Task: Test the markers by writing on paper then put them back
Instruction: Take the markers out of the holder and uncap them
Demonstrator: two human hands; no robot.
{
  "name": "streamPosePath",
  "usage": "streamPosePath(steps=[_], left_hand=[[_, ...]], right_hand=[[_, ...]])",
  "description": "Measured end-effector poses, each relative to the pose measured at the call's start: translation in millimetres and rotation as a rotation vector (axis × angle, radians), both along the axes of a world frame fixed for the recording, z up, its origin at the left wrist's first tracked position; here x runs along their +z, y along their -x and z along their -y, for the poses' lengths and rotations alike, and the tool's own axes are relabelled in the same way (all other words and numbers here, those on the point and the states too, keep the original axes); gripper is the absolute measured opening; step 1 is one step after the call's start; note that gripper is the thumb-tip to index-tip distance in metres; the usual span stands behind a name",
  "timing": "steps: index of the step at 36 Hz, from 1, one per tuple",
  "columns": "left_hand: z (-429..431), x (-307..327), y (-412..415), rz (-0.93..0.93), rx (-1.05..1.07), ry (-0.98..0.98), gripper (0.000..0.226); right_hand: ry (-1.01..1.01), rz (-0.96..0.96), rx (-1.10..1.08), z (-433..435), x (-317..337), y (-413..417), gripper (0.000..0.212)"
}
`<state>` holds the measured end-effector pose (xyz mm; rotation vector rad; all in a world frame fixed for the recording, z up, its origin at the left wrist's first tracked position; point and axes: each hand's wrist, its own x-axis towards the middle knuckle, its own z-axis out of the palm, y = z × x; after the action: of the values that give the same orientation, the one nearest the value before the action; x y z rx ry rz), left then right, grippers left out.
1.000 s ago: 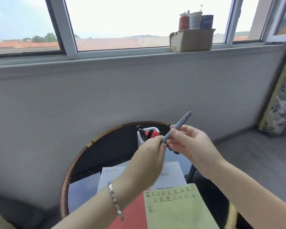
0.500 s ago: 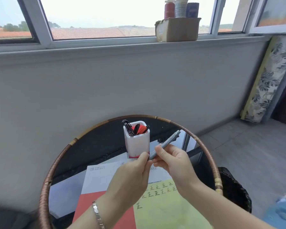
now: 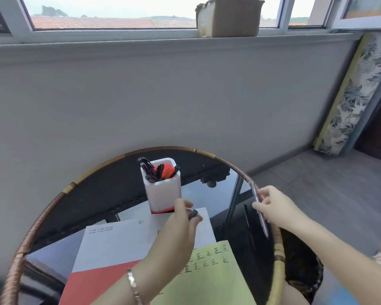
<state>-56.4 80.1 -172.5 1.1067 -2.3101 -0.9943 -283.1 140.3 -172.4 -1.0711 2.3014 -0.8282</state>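
My right hand (image 3: 275,208) grips a slim grey marker (image 3: 260,213) over the right rim of the table, its tip pointing down. My left hand (image 3: 178,232) pinches the marker's dark cap (image 3: 193,213) just in front of the white pen holder (image 3: 163,194). The holder stands upright with several black and red markers (image 3: 158,170) in it. A light green sheet of paper (image 3: 209,278) with rows of written characters lies at the near edge, partly under my left forearm.
The round glass table has a woven rattan rim (image 3: 277,258). A white and red folder (image 3: 110,254) lies under the green sheet. A grey wall stands behind the table, and a cardboard box (image 3: 229,17) rests on the window sill. Tiled floor opens to the right.
My hands have pulled apart: the cap came off into my left hand, and my right hand swung the marker out to the right. The camera tilted down.
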Motion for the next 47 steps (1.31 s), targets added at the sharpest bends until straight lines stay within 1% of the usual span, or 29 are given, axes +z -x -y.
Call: streamPosePath(steps=[1,3,5,10,14,17,19,23,27,30,33,36,39,42,44,47], left_hand=[[0,0,9,-0.014,0.009,-0.055,0.005],[1,-2,27,0.020,-0.008,-0.076,0.010],[2,-5,46,0.062,-0.019,-0.092,0.009],[4,-9,98,0.248,-0.075,0.033,0.020],[8,-19,127,0.315,-0.099,0.061,0.021],[8,-23,137,0.303,-0.121,0.063,0.017],[5,-22,136,0.277,-0.154,0.086,0.023],[0,-15,116,0.237,-0.210,0.165,0.032],[4,2,71,0.172,-0.199,0.238,0.027],[13,15,30,0.128,-0.128,0.249,0.023],[23,24,-11,0.137,-0.023,0.259,0.020],[31,30,-46,0.136,0.075,0.246,0.019],[35,35,-73,0.108,0.139,0.253,0.017],[37,38,-92,0.101,0.184,0.258,0.018],[38,38,-101,0.089,0.211,0.248,0.019],[39,40,-106,0.059,0.233,0.244,0.020]], right_hand=[[-0.045,-0.049,-0.015,-1,-8,6,0.035],[-0.095,-0.114,-0.032,0,-20,13,0.031],[-0.091,-0.149,-0.039,2,-25,15,0.027],[-0.043,-0.238,-0.016,5,-26,15,0.024],[-0.081,-0.359,0.011,3,-30,17,0.022],[-0.044,-0.336,-0.008,-1,-34,21,0.019],[-0.020,-0.312,-0.017,-3,-33,22,0.019],[0.026,-0.344,0.026,-6,-26,17,0.020],[0.141,-0.328,0.126,2,-10,-4,0.018],[0.241,-0.305,0.223,21,7,-29,0.020],[0.292,-0.300,0.322,48,21,-57,0.024],[0.316,-0.285,0.373,78,32,-82,0.034],[0.274,-0.258,0.396,103,41,-98,0.039],[0.247,-0.240,0.403,119,42,-100,0.030],[0.255,-0.259,0.396,122,41,-99,0.023],[0.268,-0.309,0.396,117,45,-99,0.019]])
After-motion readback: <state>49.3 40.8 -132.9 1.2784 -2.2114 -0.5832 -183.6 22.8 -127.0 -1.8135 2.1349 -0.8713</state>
